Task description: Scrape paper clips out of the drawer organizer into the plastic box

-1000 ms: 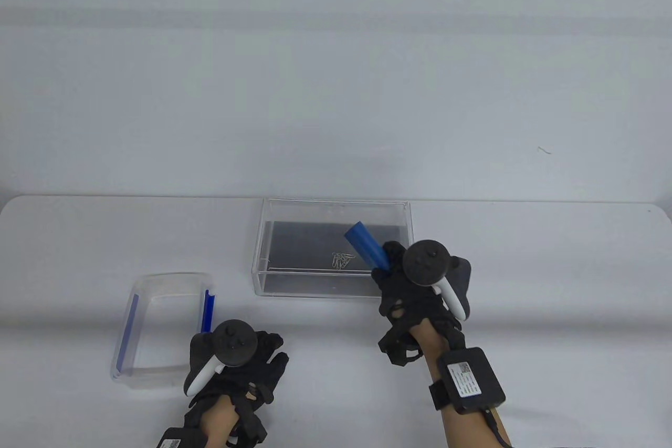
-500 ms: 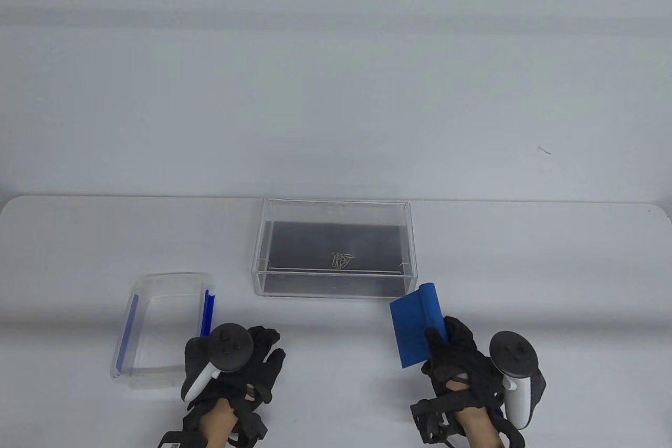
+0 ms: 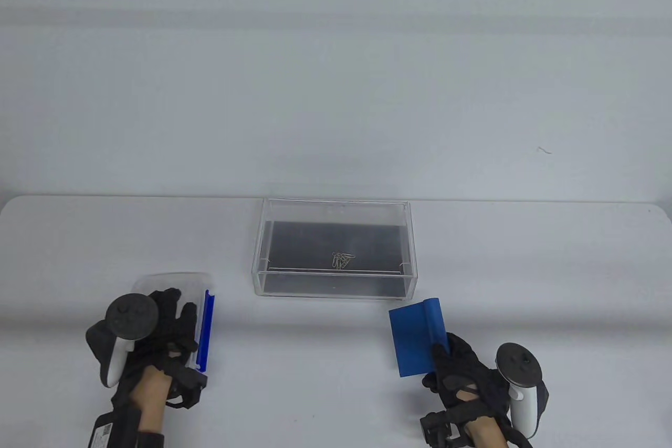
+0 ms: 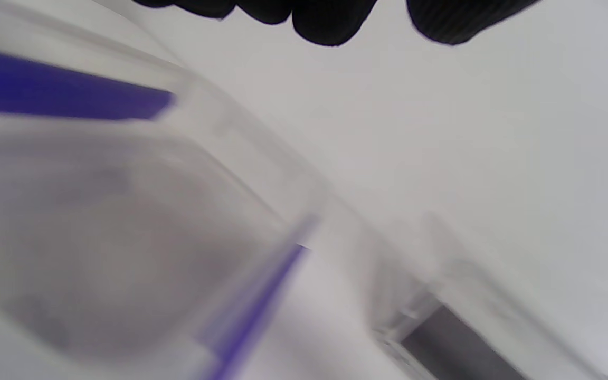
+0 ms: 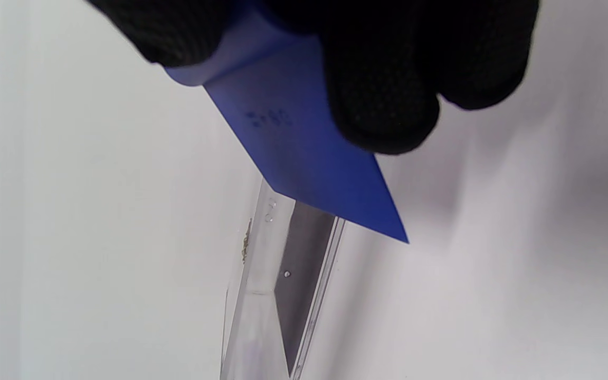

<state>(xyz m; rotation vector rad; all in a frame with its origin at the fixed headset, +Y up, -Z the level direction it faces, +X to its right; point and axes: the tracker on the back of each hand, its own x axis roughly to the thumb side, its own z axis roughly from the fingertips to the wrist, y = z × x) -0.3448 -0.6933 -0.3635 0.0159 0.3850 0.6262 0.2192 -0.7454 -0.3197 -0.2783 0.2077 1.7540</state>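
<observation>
The clear drawer organizer [image 3: 336, 288] stands at the table's middle with a small heap of paper clips [image 3: 342, 259] near its front wall. The plastic box [image 3: 173, 280] with a blue latch [image 3: 205, 330] is at the front left. My left hand [image 3: 176, 306] lies over the box with its fingers spread; the left wrist view shows the fingertips [image 4: 325, 21] above the blurred box [image 4: 124, 211]. My right hand [image 3: 443, 351] grips a blue scraper [image 3: 415, 337] at the front right, just short of the organizer's right corner. In the right wrist view the fingers [image 5: 383, 105] pinch the scraper [image 5: 304, 158].
The organizer's corner [image 5: 283, 295] with the clips [image 5: 246, 245] shows beyond the scraper's tip. White table surface lies between the box and the scraper. The table's far edge runs just behind the organizer.
My right hand drew the scraper out of the organizer and back to the front right. My left hand moved left from beside the plastic box to over it.
</observation>
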